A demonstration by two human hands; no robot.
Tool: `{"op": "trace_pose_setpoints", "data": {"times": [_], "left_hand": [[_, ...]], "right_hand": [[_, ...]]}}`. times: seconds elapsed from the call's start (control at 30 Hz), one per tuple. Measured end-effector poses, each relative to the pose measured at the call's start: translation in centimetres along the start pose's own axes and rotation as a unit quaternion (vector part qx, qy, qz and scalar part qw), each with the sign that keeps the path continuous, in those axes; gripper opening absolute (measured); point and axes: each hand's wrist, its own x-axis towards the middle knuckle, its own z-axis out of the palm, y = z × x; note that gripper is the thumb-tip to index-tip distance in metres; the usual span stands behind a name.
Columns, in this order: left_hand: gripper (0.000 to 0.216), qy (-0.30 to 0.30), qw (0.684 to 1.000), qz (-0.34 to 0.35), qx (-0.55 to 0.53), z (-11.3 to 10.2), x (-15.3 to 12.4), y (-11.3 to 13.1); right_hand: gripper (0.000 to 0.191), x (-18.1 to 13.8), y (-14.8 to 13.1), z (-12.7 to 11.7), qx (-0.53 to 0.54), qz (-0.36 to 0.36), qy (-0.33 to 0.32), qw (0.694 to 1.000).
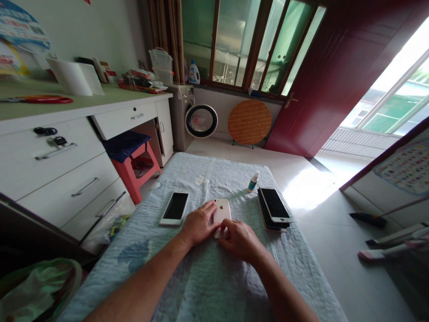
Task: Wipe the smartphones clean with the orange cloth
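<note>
A pale gold smartphone (222, 209) lies back side up on the quilted cloth, with an apple logo near its top. My left hand (200, 223) grips its left edge, fingers along the upper side and thumb lower down. Over the phone's lower end is my right hand (241, 239), its fingers bent and pressed together. What they pinch, if anything, is hidden. A white phone (175, 207) with a dark screen lies to the left. To the right sits a stack of phones, a white one (275, 203) on top. A small spray bottle (254, 182) stands upright beyond my right hand.
The light blue quilted cloth (201, 281) covers the surface before me. A white desk (83, 165) runs along the left, with a red stool (134, 165) by it. Farther back are a washing machine (181, 116) with its door open and a round wooden tabletop (250, 121).
</note>
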Motion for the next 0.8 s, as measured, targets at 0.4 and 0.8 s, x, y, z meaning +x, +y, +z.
{"op": "trace_pose_setpoints", "data": {"times": [0.4, 0.8], "left_hand": [[0.053, -0.009, 1.0, 0.002, -0.006, -0.18, 0.08, -0.04], [0.055, -0.013, 1.0, 0.018, -0.003, 0.04, 0.08, -0.14]], "right_hand": [[0.015, 0.11, 0.25, 0.21, 0.001, 0.001, 0.001, 1.0], [0.014, 0.24, 0.24, 0.32, -0.007, 0.003, 0.0, 1.0]]}}
